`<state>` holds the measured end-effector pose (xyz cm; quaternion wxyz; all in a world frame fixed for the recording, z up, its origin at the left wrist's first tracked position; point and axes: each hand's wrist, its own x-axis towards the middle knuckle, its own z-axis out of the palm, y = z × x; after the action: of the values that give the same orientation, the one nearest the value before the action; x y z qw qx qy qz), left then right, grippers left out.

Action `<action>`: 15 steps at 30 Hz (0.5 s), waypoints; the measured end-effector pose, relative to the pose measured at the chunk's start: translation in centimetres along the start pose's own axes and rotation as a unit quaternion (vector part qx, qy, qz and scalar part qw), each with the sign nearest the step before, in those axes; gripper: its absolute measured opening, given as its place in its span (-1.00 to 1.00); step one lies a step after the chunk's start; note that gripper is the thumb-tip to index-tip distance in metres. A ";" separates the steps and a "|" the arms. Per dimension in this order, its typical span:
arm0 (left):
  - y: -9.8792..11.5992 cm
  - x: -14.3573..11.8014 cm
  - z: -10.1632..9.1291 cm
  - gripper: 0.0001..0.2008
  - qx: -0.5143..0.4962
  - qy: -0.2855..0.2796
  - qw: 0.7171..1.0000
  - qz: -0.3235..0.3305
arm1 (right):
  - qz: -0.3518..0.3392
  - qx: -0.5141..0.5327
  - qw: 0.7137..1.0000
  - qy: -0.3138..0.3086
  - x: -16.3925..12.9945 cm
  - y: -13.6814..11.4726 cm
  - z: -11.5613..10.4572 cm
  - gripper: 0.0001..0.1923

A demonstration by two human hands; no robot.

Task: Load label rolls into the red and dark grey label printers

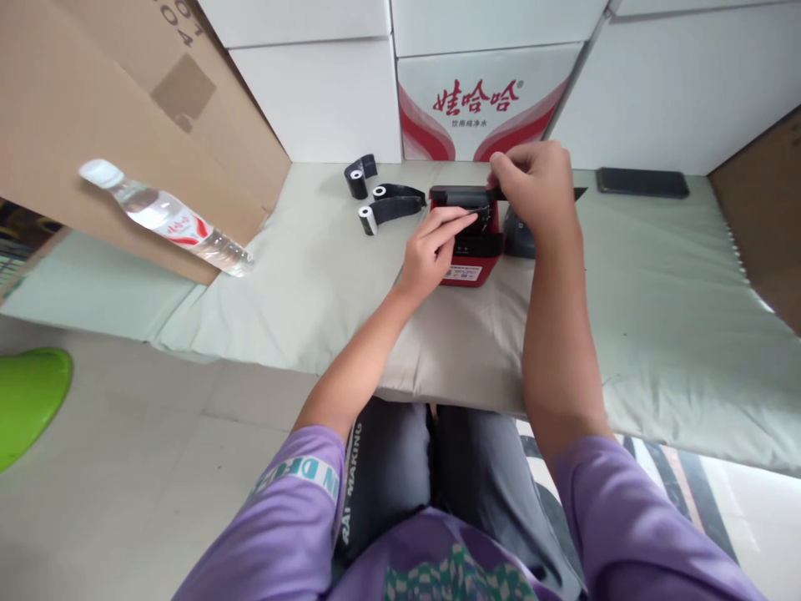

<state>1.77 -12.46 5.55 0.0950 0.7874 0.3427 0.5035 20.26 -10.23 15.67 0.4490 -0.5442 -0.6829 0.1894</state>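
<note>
A small red and black receipt printer (466, 274) with a white label on its front sits on the cloth-covered bench, its black top part raised. My left hand (431, 250) is closed at its left side, fingers laid over the black inside. Above its right edge, my right hand (539, 179) pinches a dark strip, whose pointed end (581, 194) sticks out to the right; its middle is hidden by the hand. A dark rounded object (519, 238) stands right of the printer, partly behind my right forearm. Left of it lie black paper rolls (368, 219) with white cores, partly unwound.
A clear water bottle (181, 225) is at the left by a large cardboard box (143, 108). White cartons (313, 100) are stacked along the back. A black phone (642, 182) lies at the right on the bench (657, 317). A green stool (31, 401) stands on the floor.
</note>
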 end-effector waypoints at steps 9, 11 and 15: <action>-0.4 1.0 -0.9 -0.59 -0.017 -0.022 0.999 -0.038 | -0.004 -0.065 0.998 -0.008 -0.5 -0.3 -0.2 -0.63; -0.4 0.8 -0.8 -0.58 -0.015 -0.020 0.999 -0.042 | 0.005 -0.065 0.998 -0.024 -0.6 -0.4 -0.3 -0.62; -0.9 0.6 -0.8 -0.50 0.008 0.016 0.997 -0.076 | 0.020 -0.061 0.997 -0.037 -0.6 -0.3 -0.3 -0.64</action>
<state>0.82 -11.54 5.91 0.1212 0.7518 0.4071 0.5044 20.31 -10.91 15.84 0.3855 -0.5764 -0.6986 0.1764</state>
